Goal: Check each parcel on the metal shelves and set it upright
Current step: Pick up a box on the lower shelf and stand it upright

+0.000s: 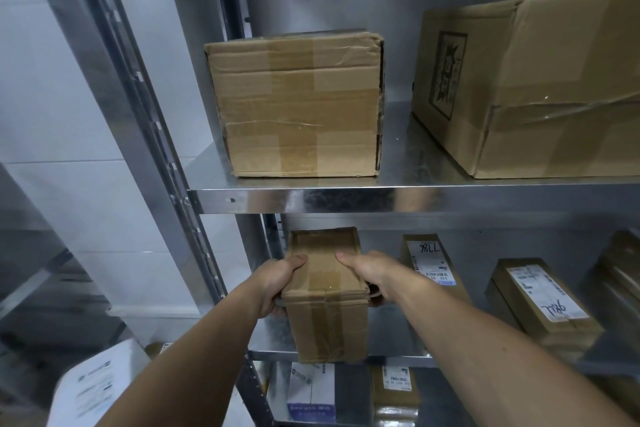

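Observer: Parcel (325,291) in hand, small, brown, taped lengthwise, at the front left of the middle shelf (398,359). Its lower edge overlaps the shelf lip; cannot tell whether it rests there or is lifted clear.

Checker: Fingers?

Observer: Left hand (277,282) grasps the parcel's left side, thumb on top, fingers wrapped down the flank. Right hand (372,276) mirrors it on the right side. Both clamped on the same parcel.

Checker: Progress?

Observer: Judgement only. On the upper shelf (381,199), the taped box (294,104) and the large printed box (536,87) sit flat and square, so that level looks finished or needed nothing. Middle level is in work: this parcel is the one under check.

Checker: Left to do?

Observer: To its right, the parcel marked 7786 (431,265) and the parcel marked 786 (543,295) lie label-up with the writing inverted to this view; likely unchecked. More parcels at the far right edge, too blurred to rate. Labelled parcels on the bottom shelf (311,392) also wait. Estimate: under halfway.
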Demonstrator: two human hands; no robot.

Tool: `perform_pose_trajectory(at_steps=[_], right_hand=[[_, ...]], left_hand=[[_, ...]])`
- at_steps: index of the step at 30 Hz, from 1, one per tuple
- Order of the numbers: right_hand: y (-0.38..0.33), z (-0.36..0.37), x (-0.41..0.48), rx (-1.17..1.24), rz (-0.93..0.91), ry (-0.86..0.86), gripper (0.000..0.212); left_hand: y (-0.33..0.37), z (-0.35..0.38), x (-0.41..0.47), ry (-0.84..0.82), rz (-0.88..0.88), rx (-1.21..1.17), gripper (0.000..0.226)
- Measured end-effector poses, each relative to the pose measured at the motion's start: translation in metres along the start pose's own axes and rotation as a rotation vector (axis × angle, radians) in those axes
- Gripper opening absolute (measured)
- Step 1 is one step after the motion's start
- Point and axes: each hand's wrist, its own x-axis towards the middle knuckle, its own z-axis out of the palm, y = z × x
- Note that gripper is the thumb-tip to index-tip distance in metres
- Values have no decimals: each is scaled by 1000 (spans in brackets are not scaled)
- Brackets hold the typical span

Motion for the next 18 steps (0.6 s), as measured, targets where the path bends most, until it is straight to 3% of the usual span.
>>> perform_pose_trajectory(at_steps=[7,14,18], right_hand=[[0,-3,1,16,12,-33,48],[-12,-12,-8,167,-36,-73,66],[-14,-17,-12,336,-18,-70,74]], left_hand=[[1,-1,5,-12,-9,6,40],[8,-2,2,-15,77,-190,38],[14,-6,-6,-9,125,-279,54]])
